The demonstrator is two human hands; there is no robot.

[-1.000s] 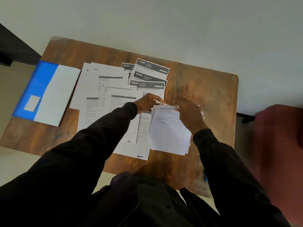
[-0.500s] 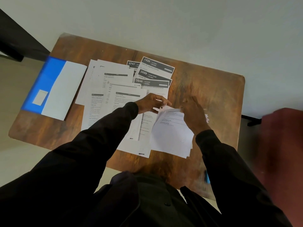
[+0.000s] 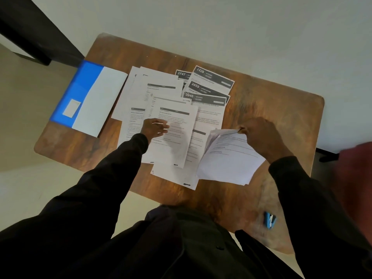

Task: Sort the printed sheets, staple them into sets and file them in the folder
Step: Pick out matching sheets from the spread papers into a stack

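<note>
Left hand (image 3: 155, 128): flat, fingers straight on spread sheets (image 3: 171, 143), table (image 3: 271, 101) centre. Right hand (image 3: 261, 135): pinching stack (image 3: 227, 160) by its far corner. Folder (image 3: 80, 93): left edge. Stapler (image 3: 269, 220): near-right corner.

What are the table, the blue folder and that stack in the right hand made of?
The table looks like wood or wood-look laminate: streaky brown grain, dull finish. The blue folder seems to be smooth plastic, evenly coloured. The stack pinched by the right hand is thin white paper: it bends and fans.
</note>
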